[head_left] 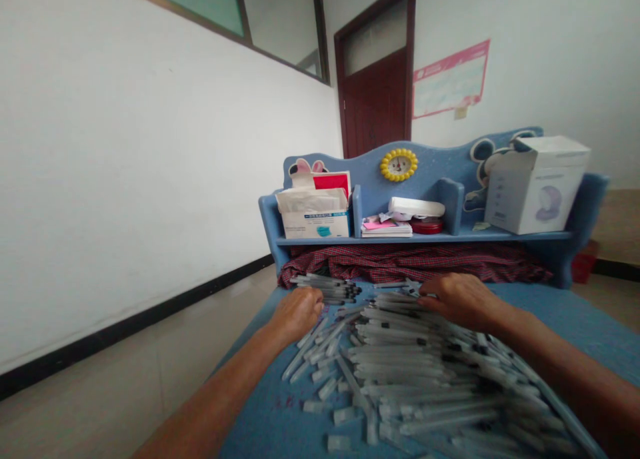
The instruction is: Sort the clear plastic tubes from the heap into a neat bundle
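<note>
A large heap of translucent white pen barrels (pixel 400 352) covers the middle of the blue tabletop. Small clear pen caps (pixel 347 415) lie loose along its near left side. At the back left is a neat bundle of capped-looking pens with black ends (pixel 330 287). My left hand (pixel 303 310) is closed beside this bundle, its fingers curled; whatever may be in them is hidden. Over the far end of the heap, my right hand (pixel 457 299) has its thumb and fingers pinched together. What it grips, if anything, cannot be made out.
Behind the pens runs a folded plaid cloth (pixel 400 264) under a blue shelf (pixel 320 241). The shelf carries a mask box (pixel 317 222), some papers (pixel 385 231), a red round case (pixel 426 226) and a white carton (pixel 537 185). A white wall (pixel 150 145) stands at left.
</note>
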Demonstrator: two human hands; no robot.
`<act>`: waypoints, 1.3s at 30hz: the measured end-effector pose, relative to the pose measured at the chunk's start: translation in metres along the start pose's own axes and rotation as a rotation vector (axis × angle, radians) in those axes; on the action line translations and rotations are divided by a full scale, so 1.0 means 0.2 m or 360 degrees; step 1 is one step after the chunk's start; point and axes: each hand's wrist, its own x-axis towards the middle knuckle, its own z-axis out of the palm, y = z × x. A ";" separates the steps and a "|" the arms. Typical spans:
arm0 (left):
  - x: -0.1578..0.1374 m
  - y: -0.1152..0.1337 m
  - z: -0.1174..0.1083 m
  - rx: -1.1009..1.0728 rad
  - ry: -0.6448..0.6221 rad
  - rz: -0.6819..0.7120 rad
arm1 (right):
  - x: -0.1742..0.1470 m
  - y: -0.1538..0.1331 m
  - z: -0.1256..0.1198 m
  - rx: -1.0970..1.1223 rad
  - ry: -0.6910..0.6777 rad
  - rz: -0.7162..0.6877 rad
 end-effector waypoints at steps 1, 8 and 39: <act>0.04 -0.02 0.01 0.0031 0.0033 -0.0049 | 0.00 0.01 0.01 0.0021 0.0018 0.0014; 0.22 -0.06 0.08 0.0165 0.0216 -0.0154 | -0.05 0.00 0.04 0.0185 0.0174 0.0078; 0.08 0.17 -0.06 0.0335 0.0636 0.0423 | -0.17 -0.05 0.07 0.0228 0.0950 -0.0121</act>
